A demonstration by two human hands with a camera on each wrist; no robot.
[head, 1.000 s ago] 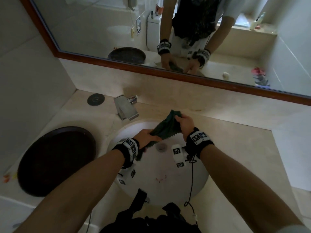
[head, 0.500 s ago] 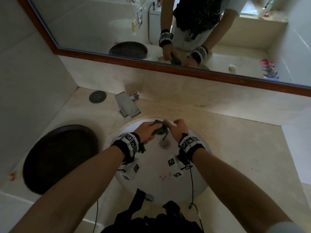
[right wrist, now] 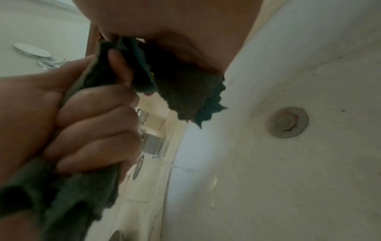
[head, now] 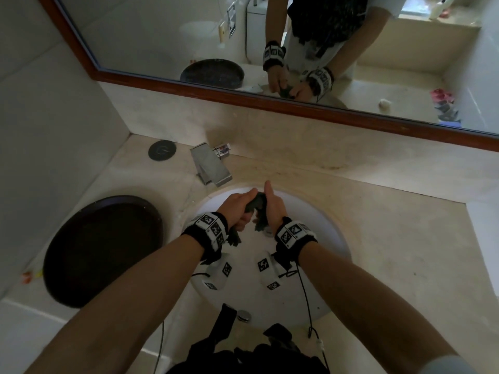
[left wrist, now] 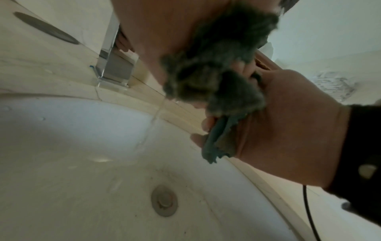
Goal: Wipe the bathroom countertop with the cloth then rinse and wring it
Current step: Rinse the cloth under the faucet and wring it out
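The dark cloth is bunched into a short rope over the far half of the basin, its long axis running left to right. The left hand and right hand each grip one end, fists nearly touching, ready to twist against each other.

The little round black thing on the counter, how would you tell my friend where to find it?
Start at the white sink set into the beige counter, then go to the silver tap at its far rim. The disc lies flat on the counter just left of the tap, near the wall corner. It is far smaller than the big dark tray nearer the front edge.
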